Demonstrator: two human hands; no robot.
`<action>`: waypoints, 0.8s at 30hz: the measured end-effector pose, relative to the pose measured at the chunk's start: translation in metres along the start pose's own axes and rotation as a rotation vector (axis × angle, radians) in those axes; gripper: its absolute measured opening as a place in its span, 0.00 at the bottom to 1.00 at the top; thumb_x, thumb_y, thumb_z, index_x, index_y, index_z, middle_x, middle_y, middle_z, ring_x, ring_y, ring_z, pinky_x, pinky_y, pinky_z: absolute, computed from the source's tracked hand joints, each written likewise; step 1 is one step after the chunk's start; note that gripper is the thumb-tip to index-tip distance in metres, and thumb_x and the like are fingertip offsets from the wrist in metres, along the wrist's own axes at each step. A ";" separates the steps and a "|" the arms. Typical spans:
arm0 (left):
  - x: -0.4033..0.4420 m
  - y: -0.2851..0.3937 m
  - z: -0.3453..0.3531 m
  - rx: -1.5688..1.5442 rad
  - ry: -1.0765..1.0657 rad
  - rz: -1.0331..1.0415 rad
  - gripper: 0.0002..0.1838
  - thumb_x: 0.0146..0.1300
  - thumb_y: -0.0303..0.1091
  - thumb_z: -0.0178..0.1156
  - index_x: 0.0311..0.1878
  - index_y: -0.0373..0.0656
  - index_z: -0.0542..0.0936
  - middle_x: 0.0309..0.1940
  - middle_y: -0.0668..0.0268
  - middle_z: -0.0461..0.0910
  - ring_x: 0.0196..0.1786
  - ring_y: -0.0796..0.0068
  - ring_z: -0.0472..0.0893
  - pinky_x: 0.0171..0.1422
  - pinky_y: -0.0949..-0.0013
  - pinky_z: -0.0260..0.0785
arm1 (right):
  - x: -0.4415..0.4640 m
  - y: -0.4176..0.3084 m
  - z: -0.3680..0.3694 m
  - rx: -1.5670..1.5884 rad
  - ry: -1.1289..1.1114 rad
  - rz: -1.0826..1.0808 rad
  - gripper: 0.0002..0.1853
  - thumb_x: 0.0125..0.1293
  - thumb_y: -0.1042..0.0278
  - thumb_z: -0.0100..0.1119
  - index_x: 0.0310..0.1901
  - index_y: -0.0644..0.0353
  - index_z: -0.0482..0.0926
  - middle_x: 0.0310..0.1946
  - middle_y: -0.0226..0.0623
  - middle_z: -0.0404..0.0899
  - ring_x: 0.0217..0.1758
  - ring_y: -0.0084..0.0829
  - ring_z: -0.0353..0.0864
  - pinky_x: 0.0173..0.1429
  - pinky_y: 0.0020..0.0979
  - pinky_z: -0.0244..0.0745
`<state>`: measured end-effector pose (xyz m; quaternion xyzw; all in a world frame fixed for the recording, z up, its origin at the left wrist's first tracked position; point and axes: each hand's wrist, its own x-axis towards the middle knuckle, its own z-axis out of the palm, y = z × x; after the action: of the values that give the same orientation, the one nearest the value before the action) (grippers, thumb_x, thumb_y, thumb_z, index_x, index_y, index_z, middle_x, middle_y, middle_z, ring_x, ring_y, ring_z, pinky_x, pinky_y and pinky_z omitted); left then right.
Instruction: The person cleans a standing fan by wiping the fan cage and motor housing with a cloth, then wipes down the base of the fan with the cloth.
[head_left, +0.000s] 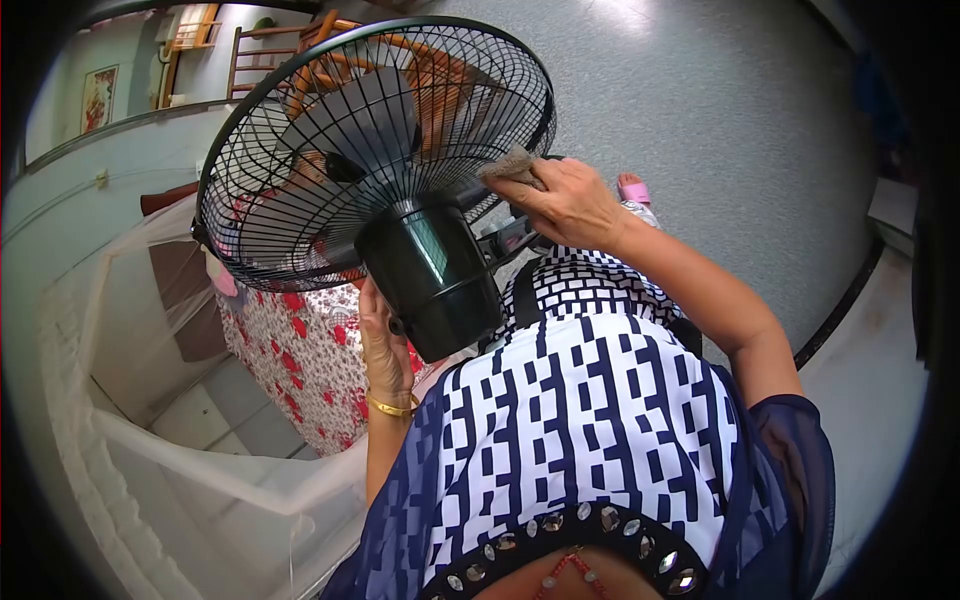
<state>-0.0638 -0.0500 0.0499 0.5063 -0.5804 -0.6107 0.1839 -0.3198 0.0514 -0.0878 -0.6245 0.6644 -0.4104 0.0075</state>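
A black electric fan (425, 270) is tilted close in front of me, its motor housing toward my body and its wire guard (300, 130) facing away. My left hand (385, 340), with a gold bracelet at the wrist, is against the left side of the housing; its fingers curl round behind it and are partly hidden. Pinched in my right hand (575, 205) is a grey-brown cloth (515, 168), which touches the back of the wire guard on the right. Grey blades (370, 115) show through the wires.
To the left, a sheer mosquito net (110, 420) hangs round a bed with a red-flowered sheet (290, 350). Wooden chairs (265, 55) stand beyond the fan. Speckled grey floor (700, 110) stretches to the right, and a foot with a pink strap (635, 190) shows below.
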 end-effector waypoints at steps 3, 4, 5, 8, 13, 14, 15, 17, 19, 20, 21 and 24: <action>-0.004 -0.002 0.002 -0.008 -0.011 -0.010 0.55 0.55 0.73 0.55 0.73 0.41 0.53 0.73 0.56 0.56 0.75 0.62 0.55 0.77 0.59 0.46 | 0.000 -0.006 0.007 -0.018 -0.045 0.032 0.36 0.54 0.67 0.61 0.67 0.38 0.67 0.31 0.33 0.72 0.29 0.30 0.75 0.34 0.32 0.71; -0.005 -0.003 0.004 -0.008 -0.007 -0.025 0.55 0.54 0.73 0.56 0.73 0.41 0.52 0.73 0.56 0.55 0.75 0.62 0.54 0.77 0.59 0.45 | -0.002 -0.008 0.010 -0.033 -0.087 0.061 0.36 0.53 0.67 0.62 0.67 0.38 0.67 0.32 0.34 0.73 0.30 0.31 0.76 0.34 0.33 0.72; -0.006 -0.004 0.006 -0.006 -0.007 -0.023 0.55 0.54 0.73 0.56 0.73 0.41 0.52 0.73 0.56 0.55 0.75 0.62 0.54 0.77 0.59 0.45 | -0.004 -0.009 0.012 -0.032 -0.084 0.061 0.36 0.53 0.67 0.62 0.67 0.38 0.67 0.32 0.34 0.73 0.30 0.31 0.76 0.34 0.33 0.72; -0.010 0.000 0.013 0.023 -0.013 -0.015 0.55 0.55 0.71 0.56 0.74 0.41 0.51 0.73 0.56 0.54 0.76 0.62 0.53 0.78 0.58 0.43 | -0.006 -0.010 0.017 -0.041 -0.171 0.087 0.36 0.54 0.64 0.65 0.67 0.38 0.66 0.33 0.34 0.72 0.30 0.29 0.75 0.35 0.31 0.71; -0.018 0.014 0.032 -0.063 0.024 0.013 0.65 0.48 0.68 0.65 0.76 0.43 0.39 0.74 0.52 0.50 0.76 0.58 0.50 0.78 0.58 0.41 | 0.000 -0.013 0.012 -0.011 -0.215 0.075 0.36 0.51 0.65 0.66 0.65 0.36 0.69 0.35 0.35 0.74 0.31 0.30 0.76 0.35 0.32 0.73; -0.017 0.014 0.035 -0.061 0.024 0.012 0.65 0.48 0.68 0.65 0.76 0.43 0.39 0.74 0.52 0.50 0.76 0.58 0.50 0.78 0.58 0.41 | 0.001 -0.013 0.012 -0.009 -0.214 0.077 0.36 0.51 0.65 0.66 0.65 0.36 0.69 0.35 0.35 0.74 0.31 0.30 0.76 0.35 0.32 0.73; -0.015 0.015 0.038 -0.018 0.008 0.055 0.66 0.47 0.66 0.68 0.76 0.43 0.37 0.74 0.51 0.49 0.76 0.57 0.50 0.78 0.59 0.40 | 0.001 -0.013 0.012 -0.002 -0.215 0.076 0.36 0.51 0.65 0.66 0.65 0.36 0.69 0.36 0.35 0.74 0.31 0.31 0.77 0.35 0.31 0.73; -0.013 0.018 0.045 0.024 -0.006 0.096 0.67 0.47 0.63 0.70 0.76 0.44 0.35 0.75 0.50 0.48 0.76 0.57 0.50 0.78 0.60 0.40 | 0.001 -0.014 0.012 0.007 -0.218 0.074 0.35 0.51 0.65 0.65 0.64 0.36 0.70 0.37 0.36 0.75 0.31 0.31 0.77 0.35 0.31 0.73; -0.011 0.021 0.053 0.073 0.045 0.075 0.65 0.49 0.54 0.72 0.76 0.42 0.36 0.75 0.50 0.46 0.75 0.58 0.51 0.77 0.61 0.40 | -0.002 -0.014 0.014 -0.036 -0.314 0.121 0.33 0.53 0.65 0.64 0.64 0.36 0.70 0.37 0.36 0.75 0.33 0.32 0.79 0.37 0.32 0.74; -0.011 0.020 0.053 0.073 0.045 0.074 0.65 0.49 0.54 0.72 0.76 0.42 0.36 0.75 0.50 0.46 0.75 0.58 0.51 0.77 0.61 0.40 | -0.005 -0.012 0.015 -0.036 -0.315 0.122 0.33 0.53 0.65 0.64 0.64 0.36 0.70 0.37 0.36 0.75 0.33 0.32 0.79 0.37 0.32 0.74; -0.010 0.019 0.052 0.095 0.043 0.085 0.63 0.50 0.52 0.71 0.76 0.41 0.37 0.75 0.50 0.47 0.75 0.58 0.51 0.77 0.61 0.40 | -0.008 -0.008 0.016 -0.042 -0.388 0.142 0.32 0.56 0.64 0.61 0.65 0.36 0.69 0.38 0.39 0.76 0.34 0.35 0.80 0.39 0.34 0.74; -0.008 0.014 0.049 0.143 0.054 0.118 0.60 0.51 0.51 0.69 0.76 0.39 0.39 0.74 0.50 0.48 0.75 0.58 0.52 0.77 0.61 0.40 | -0.016 -0.003 0.012 -0.055 -0.458 0.166 0.32 0.57 0.64 0.60 0.66 0.36 0.68 0.38 0.39 0.76 0.35 0.36 0.80 0.40 0.35 0.74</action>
<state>-0.1061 -0.0214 0.0567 0.4995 -0.6461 -0.5419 0.1984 -0.3077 0.0584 -0.1027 -0.6446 0.7053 -0.2377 0.1746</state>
